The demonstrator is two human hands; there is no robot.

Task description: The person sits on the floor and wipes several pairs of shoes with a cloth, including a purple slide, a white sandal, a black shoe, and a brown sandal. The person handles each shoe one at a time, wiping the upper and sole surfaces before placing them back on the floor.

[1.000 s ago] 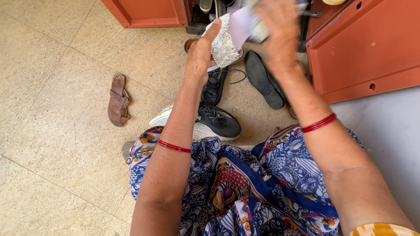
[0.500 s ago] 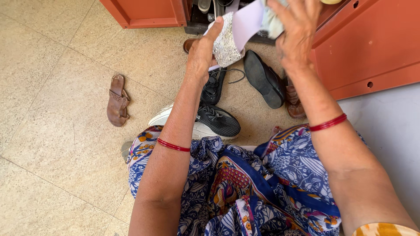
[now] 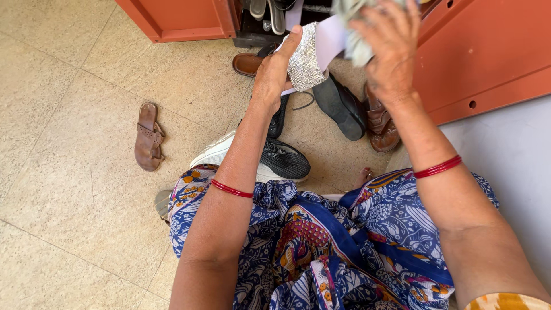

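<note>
— Well, why was the orange-red metal cupboard [image 3: 493,63] left open?

— Its shoes had spilled onto the beige tiled floor [image 3: 69,189], with bare room left beside the brown leather sandal [image 3: 148,136].

— And the hands?

— The left hand [image 3: 274,74] grasped a white, silver-glittered shoe [image 3: 310,57] up by the cupboard; the right hand [image 3: 387,51] pressed a crumpled grey cloth [image 3: 351,26] against it.

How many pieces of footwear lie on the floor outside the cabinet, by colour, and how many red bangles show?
Brown sandal or shoe: 3 (flat sandal, shoe by the cabinet, shoe at right)
Black shoe: 2 (upturned sole, black and white sneaker)
Red bangle: 2 (left wrist, right wrist)
Total: 7
</note>
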